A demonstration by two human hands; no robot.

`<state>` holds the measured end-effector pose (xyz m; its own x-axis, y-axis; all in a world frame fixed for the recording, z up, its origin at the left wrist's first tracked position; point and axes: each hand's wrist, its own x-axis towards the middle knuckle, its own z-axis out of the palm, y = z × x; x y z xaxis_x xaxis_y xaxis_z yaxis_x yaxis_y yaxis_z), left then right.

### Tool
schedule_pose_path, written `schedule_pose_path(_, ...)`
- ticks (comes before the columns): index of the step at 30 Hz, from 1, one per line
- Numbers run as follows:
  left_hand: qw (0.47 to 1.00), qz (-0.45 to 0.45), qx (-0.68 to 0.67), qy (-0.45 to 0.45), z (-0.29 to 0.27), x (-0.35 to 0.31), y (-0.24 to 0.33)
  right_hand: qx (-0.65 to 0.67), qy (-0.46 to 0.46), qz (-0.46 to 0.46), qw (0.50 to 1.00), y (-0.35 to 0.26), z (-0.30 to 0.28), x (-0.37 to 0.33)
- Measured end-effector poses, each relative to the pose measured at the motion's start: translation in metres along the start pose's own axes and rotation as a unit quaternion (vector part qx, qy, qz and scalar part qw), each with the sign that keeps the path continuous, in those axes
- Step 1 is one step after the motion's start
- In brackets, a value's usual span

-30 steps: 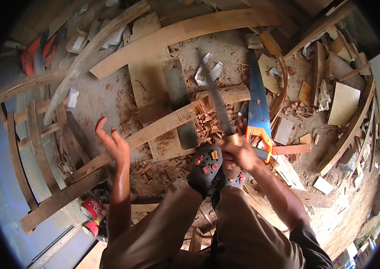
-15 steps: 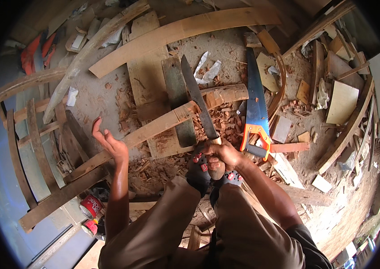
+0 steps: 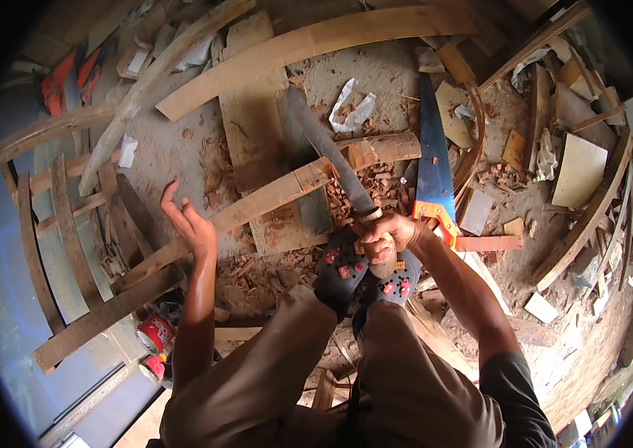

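Observation:
My right hand (image 3: 391, 233) is wrapped round the wooden handle of a machete (image 3: 329, 151), above my dark clogs (image 3: 340, 272). Its long dark blade slants up and to the left, across a narrow wooden strip (image 3: 271, 196) beside that strip's cut face. I cannot tell whether blade and wood touch. Fingers apart and raised, my left hand (image 3: 193, 226) holds nothing and is nearest the left part of the strip, with the wrist over the wood. A thicker board (image 3: 245, 142) and a dark plank lie under the strip.
A handsaw (image 3: 434, 149) with a blue blade and orange handle lies right of the machete, partly behind my right forearm. Wood chips (image 3: 387, 190) cover the ground. A slatted wooden frame (image 3: 70, 231) and red cans (image 3: 156, 334) are at left; offcuts (image 3: 580, 170) are heaped at right.
My right hand has shifted slightly right, and the machete's tip has swung left, over the dark plank. My right forearm now hides more of the saw handle. The left hand keeps its raised pose.

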<state>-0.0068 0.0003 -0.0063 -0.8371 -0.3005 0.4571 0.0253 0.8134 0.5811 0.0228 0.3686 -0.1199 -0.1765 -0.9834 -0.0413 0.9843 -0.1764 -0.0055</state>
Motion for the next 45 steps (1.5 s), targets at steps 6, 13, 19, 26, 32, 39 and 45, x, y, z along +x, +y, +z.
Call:
schedule_pose_path(6,0.939,0.135,-0.068,-0.31,0.044,-0.007,0.079,-0.379,0.407,-0.107,0.824,0.005,0.075,-0.023)
schedule_pose_path(13,0.858,0.3,-0.016,-0.418,0.103,0.0,0.096,-0.269,0.493,-0.287,0.776,0.055,0.084,-0.027)
schedule_pose_path(19,0.871,0.256,-0.113,-0.404,0.11,-0.01,0.087,-0.213,0.517,-0.29,0.777,0.086,0.074,-0.021)
schedule_pose_path(26,0.868,0.239,-0.112,-0.421,0.114,-0.006,0.086,-0.237,0.536,-0.27,0.764,0.079,0.068,-0.022)
schedule_pose_path(32,0.899,0.108,-0.133,-0.403,0.084,0.004,0.09,-0.463,0.594,-0.217,0.622,0.078,0.082,-0.002)
schedule_pose_path(39,0.948,-0.032,0.128,-0.291,0.048,-0.003,0.051,-0.601,0.618,-0.167,0.478,0.06,0.105,0.005)
schedule_pose_path(45,0.938,-0.039,0.19,-0.287,0.044,0.0,0.063,-0.687,0.542,-0.191,0.445,0.028,0.137,0.012)
